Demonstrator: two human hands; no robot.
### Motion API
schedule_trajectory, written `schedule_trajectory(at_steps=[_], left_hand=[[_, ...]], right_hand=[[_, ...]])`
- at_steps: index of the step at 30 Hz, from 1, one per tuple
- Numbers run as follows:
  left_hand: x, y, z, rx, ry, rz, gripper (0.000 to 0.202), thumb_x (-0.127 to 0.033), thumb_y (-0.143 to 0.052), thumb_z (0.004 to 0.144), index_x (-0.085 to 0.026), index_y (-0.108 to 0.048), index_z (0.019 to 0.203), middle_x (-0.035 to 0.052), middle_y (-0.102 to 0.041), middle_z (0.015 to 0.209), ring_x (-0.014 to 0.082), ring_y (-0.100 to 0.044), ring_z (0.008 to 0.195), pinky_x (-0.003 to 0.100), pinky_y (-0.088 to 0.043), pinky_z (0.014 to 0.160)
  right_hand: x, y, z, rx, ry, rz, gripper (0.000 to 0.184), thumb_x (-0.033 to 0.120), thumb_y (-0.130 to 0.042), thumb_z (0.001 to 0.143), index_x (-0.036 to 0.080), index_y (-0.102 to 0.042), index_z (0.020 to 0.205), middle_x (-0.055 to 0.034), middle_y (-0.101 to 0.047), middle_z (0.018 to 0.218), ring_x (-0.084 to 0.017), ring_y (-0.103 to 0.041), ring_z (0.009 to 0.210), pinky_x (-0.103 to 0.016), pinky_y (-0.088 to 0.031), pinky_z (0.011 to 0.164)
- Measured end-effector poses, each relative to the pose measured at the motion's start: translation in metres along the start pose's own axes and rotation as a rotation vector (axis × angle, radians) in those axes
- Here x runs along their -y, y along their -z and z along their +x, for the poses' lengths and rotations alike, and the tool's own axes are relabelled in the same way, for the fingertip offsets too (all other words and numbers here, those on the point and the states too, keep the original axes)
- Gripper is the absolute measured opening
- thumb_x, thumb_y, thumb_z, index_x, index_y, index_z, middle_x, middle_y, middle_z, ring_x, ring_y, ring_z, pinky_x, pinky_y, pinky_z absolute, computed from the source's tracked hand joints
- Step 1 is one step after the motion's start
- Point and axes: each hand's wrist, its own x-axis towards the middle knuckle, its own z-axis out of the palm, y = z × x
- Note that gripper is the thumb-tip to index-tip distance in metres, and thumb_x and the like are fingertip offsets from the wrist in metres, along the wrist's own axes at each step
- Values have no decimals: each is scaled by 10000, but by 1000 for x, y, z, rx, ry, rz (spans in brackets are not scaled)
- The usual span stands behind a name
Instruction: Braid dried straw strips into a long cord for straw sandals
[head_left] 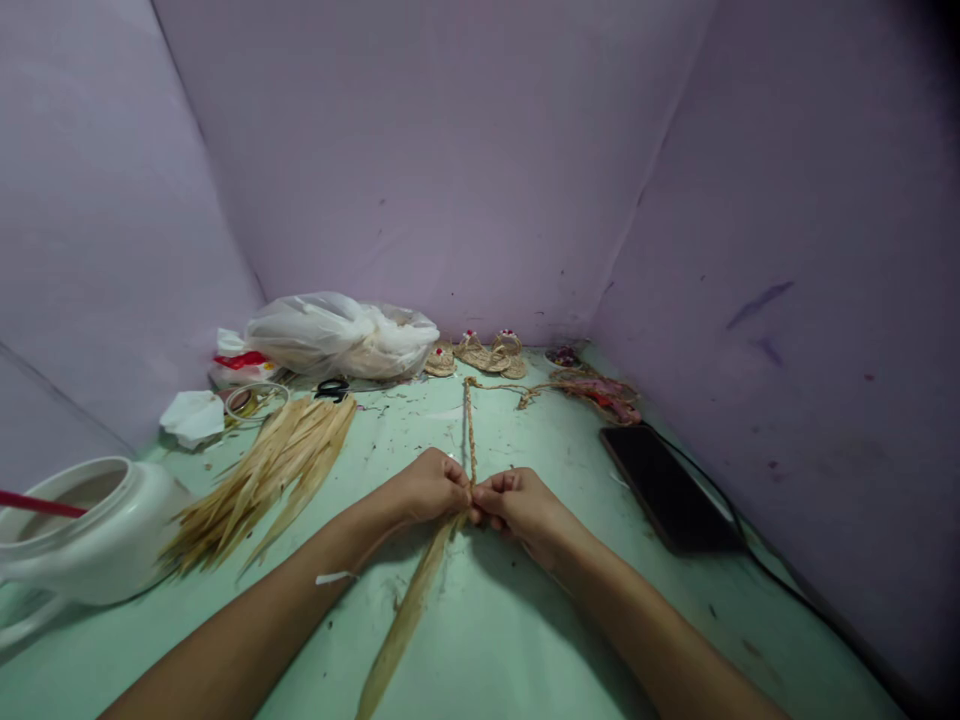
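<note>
A thin braided cord (pixel 471 430) of dry plant fibre runs straight from the far part of the green table toward me. At its near end my left hand (pixel 435 485) and my right hand (pixel 517 502) meet, thumbs and fingers pinched on the braid almost touching each other. From under my left hand a long, flat dry husk strip (pixel 405 625) trails down to the table's near side. The exact crossing of the strands is hidden by my fingertips. A bundle of similar dry husk strips (pixel 277 460) lies left of my left hand.
On the left are a white pot (pixel 97 530) with a red handle in it, white paper (pixel 193 418) and black scissors (pixel 331 389). A plastic bag (pixel 341 335) and small woven sandals (pixel 491 353) stand along the wall. Right are tangled cord (pixel 600 392), a phone (pixel 667 490) and a black cable (pixel 795 590).
</note>
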Motion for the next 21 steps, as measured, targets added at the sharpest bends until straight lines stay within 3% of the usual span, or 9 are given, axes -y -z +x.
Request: schedule_trajectory(at_steps=[5, 12, 17, 21], left_hand=[[-1, 4, -1, -19, -48, 164, 108, -170, -472, 505, -102, -556, 506, -29, -416, 425, 56, -292, 420, 202, -208, 415], [-5, 7, -6, -57, -74, 337, 116, -157, -465, 517, -115, -573, 513, -22, -447, 441, 79, -354, 444, 194, -248, 431], [-21, 3, -23, -244, 81, 588, 72, -191, -523, 520, -145, -567, 487, 13, -469, 428, 126, -436, 472, 216, -279, 469], [-32, -16, -39, -322, 83, 686, 61, -177, -522, 548, -150, -577, 553, 81, -532, 572, 223, -524, 630, 277, -329, 566]], right_hand=[[-8, 1, 7, 32, 112, -33, 173, 150, -516, 641, 112, -553, 477, 20, -458, 375, -32, -290, 332, -194, -160, 358], [-10, -5, 7, -98, 117, 51, 59, 113, -500, 542, 134, -516, 489, 19, -502, 387, -44, -332, 346, -193, -195, 378], [-13, -12, 6, -127, 108, 56, 64, 136, -489, 537, 133, -505, 475, 32, -468, 371, -37, -289, 335, -199, -151, 369], [-14, -13, 6, -106, 117, 169, 39, 127, -506, 523, 126, -511, 485, 42, -456, 371, -32, -300, 344, -194, -170, 382]])
